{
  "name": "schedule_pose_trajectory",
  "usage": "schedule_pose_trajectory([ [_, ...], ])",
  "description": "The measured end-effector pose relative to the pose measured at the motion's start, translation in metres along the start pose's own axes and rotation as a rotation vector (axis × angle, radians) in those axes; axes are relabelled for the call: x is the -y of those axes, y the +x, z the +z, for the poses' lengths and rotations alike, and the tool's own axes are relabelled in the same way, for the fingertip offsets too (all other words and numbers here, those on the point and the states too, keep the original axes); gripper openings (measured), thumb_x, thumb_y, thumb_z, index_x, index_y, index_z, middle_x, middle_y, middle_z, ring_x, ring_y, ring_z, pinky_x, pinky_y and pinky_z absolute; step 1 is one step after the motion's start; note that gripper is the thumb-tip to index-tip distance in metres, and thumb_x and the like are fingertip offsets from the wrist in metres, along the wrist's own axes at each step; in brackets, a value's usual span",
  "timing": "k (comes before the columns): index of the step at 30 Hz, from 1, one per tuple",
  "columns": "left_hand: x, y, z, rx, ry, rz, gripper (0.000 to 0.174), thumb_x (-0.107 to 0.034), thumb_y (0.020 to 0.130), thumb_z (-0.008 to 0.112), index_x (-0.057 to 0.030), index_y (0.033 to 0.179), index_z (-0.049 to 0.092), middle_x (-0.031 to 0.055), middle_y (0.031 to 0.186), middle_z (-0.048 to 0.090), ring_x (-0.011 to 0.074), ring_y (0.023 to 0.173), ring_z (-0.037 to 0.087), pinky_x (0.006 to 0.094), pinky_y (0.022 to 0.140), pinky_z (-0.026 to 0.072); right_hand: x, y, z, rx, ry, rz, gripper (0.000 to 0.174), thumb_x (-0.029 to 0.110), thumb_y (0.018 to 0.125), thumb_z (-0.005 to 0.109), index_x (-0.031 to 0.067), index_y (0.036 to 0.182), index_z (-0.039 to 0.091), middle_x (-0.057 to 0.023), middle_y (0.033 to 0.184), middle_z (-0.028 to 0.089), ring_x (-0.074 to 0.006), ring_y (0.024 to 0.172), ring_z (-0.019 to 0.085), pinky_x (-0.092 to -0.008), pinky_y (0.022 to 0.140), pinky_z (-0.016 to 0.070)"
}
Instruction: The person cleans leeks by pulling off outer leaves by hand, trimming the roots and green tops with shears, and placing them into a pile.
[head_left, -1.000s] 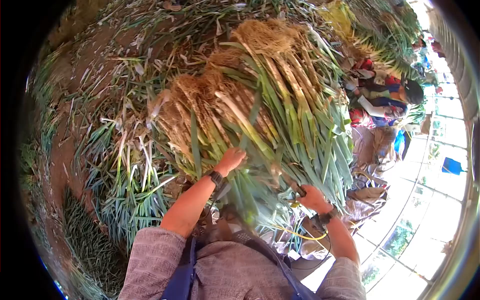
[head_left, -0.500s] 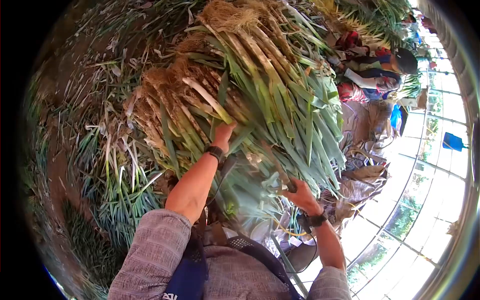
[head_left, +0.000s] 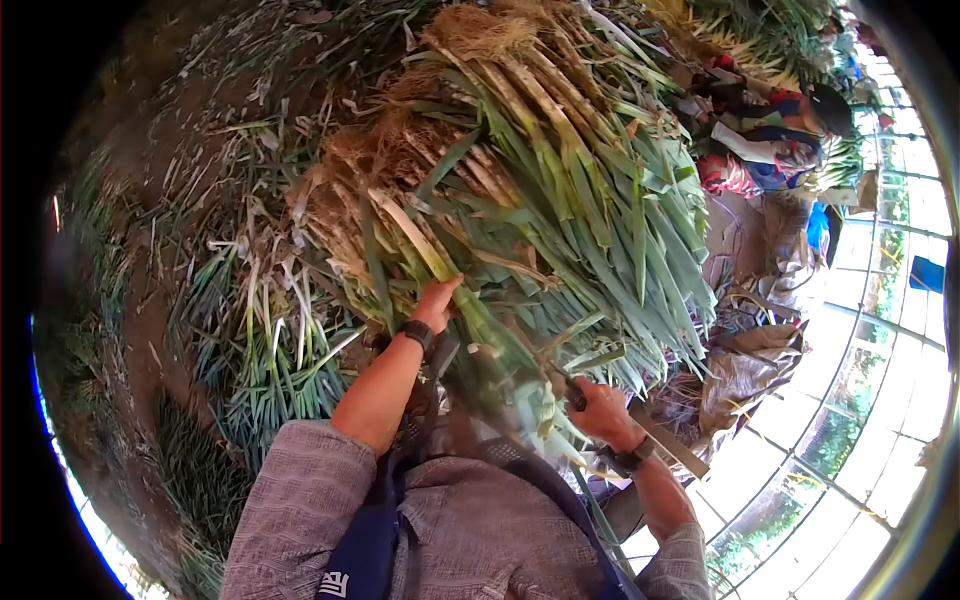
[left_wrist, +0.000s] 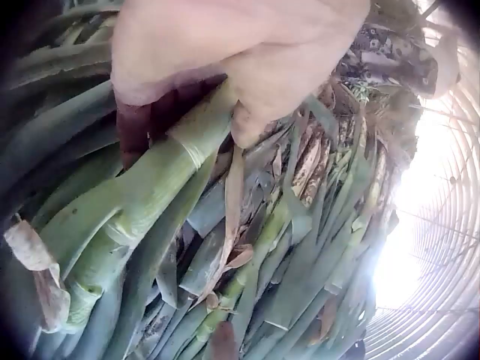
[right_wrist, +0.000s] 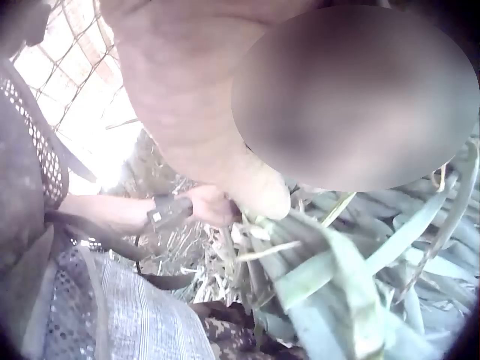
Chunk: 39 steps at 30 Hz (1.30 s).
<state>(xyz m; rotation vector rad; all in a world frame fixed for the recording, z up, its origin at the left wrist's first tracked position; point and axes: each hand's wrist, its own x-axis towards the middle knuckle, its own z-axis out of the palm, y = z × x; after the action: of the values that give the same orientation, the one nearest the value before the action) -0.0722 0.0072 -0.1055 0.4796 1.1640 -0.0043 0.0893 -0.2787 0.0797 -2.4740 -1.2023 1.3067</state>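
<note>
In the head view, my left hand grips a long leek by its green part, pale root end pointing away from me. The left wrist view shows that hand from close up, fingers and thumb wrapped round the green stalk. Lower right of it, my right hand holds a dark-handled knife beside the leek's leaves; the blade is hard to make out among blurred leaves. The right wrist view shows my right thumb, while a blurred oval hides much of the rest.
A big heap of leeks with brown roots lies in front of me. Loose leaves and smaller leeks cover the ground at left. Another person sits at the right, near a brown sack and the bright greenhouse wall.
My left hand has taken hold of the pale leek that lay on the heap and has drawn it toward me. The knife hand stays at the lower right, beside the leaves.
</note>
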Motion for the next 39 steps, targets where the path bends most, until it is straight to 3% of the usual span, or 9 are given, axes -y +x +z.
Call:
schedule_pose_trajectory([
  [3,0.018,0.025,-0.011,-0.107,-0.013,0.079,0.058,-0.035,0.092,0.068,-0.0005,0.133,0.044,0.0128,0.128,0.051,0.0286,0.110,0.055,0.0507,0.086,0.0504,0.009,0.011,0.025,-0.035,-0.059,-0.041,0.020,0.021,0.078,0.061,0.0127,0.097,0.060,-0.0164,0.079,0.067,-0.0393,0.076,0.064,-0.0512,0.065,0.0492],
  [8,0.001,0.012,0.008,-0.271,0.088,0.013,0.071,-0.042,0.097,0.057,-0.0072,0.150,0.025,0.0133,0.149,0.034,0.0349,0.126,0.047,0.0580,0.107,0.0451,0.016,0.040,0.040,-0.016,-0.058,-0.066,0.027,0.024,0.079,0.064,0.0089,0.101,0.059,-0.0216,0.077,0.065,-0.0442,0.075,0.062,-0.0544,0.067,0.0471],
  [10,0.001,0.012,-0.002,0.057,-0.119,0.036,0.075,-0.054,0.098,0.047,-0.0080,0.151,0.022,0.0135,0.151,0.031,0.0337,0.131,0.041,0.0562,0.108,0.0412,0.019,0.048,0.041,-0.030,-0.085,-0.052,0.029,0.025,0.079,0.063,0.0097,0.104,0.060,-0.0217,0.079,0.066,-0.0443,0.076,0.063,-0.0543,0.068,0.0474],
  [13,0.013,0.012,-0.007,0.055,-0.183,0.089,0.072,-0.057,0.100,0.037,-0.0089,0.152,0.023,0.0138,0.149,0.034,0.0319,0.132,0.041,0.0524,0.106,0.0407,0.025,0.058,0.041,-0.026,-0.054,-0.078,0.030,0.026,0.080,0.063,0.0108,0.106,0.060,-0.0217,0.080,0.066,-0.0440,0.076,0.063,-0.0543,0.067,0.0478],
  [23,0.010,-0.002,-0.018,0.193,-0.427,0.196,0.048,-0.042,0.103,0.041,-0.0085,0.138,0.045,0.0127,0.132,0.051,0.0300,0.114,0.054,0.0491,0.101,0.0442,0.048,0.078,0.033,-0.045,-0.147,-0.117,0.035,0.028,0.078,0.066,0.0111,0.108,0.059,-0.0209,0.083,0.067,-0.0436,0.081,0.063,-0.0543,0.070,0.0475],
  [25,0.006,-0.003,-0.016,0.065,-0.480,0.169,0.029,-0.028,0.101,0.048,-0.0028,0.113,0.056,0.0120,0.110,0.062,0.0278,0.094,0.060,0.0439,0.088,0.0492,0.053,0.081,0.028,-0.046,-0.148,-0.114,0.036,0.028,0.078,0.066,0.0110,0.109,0.059,-0.0212,0.083,0.067,-0.0438,0.081,0.063,-0.0539,0.070,0.0476],
  [29,0.009,-0.001,-0.015,0.092,-0.455,0.194,0.025,-0.022,0.100,0.052,-0.0007,0.113,0.055,0.0126,0.108,0.062,0.0275,0.092,0.061,0.0433,0.085,0.0506,0.063,0.077,0.017,0.004,-0.151,-0.073,0.036,0.029,0.079,0.066,0.0104,0.110,0.060,-0.0220,0.085,0.067,-0.0440,0.082,0.062,-0.0529,0.071,0.0476],
  [31,0.011,0.001,-0.016,0.175,-0.430,0.210,0.036,-0.030,0.103,0.048,-0.0049,0.129,0.049,0.0097,0.124,0.055,0.0303,0.109,0.056,0.0495,0.098,0.0461,0.070,0.074,0.009,-0.025,-0.123,-0.073,0.035,0.028,0.079,0.066,0.0101,0.109,0.060,-0.0220,0.085,0.067,-0.0439,0.083,0.062,-0.0528,0.072,0.0475],
  [39,0.011,-0.024,-0.008,0.260,-0.314,0.277,0.051,-0.049,0.104,0.034,-0.0112,0.136,0.047,0.0084,0.125,0.058,0.0233,0.108,0.059,0.0446,0.092,0.0485,0.085,0.073,-0.009,-0.084,-0.084,-0.140,0.032,0.029,0.081,0.066,0.0107,0.107,0.060,-0.0212,0.086,0.067,-0.0433,0.085,0.063,-0.0523,0.073,0.0479],
])
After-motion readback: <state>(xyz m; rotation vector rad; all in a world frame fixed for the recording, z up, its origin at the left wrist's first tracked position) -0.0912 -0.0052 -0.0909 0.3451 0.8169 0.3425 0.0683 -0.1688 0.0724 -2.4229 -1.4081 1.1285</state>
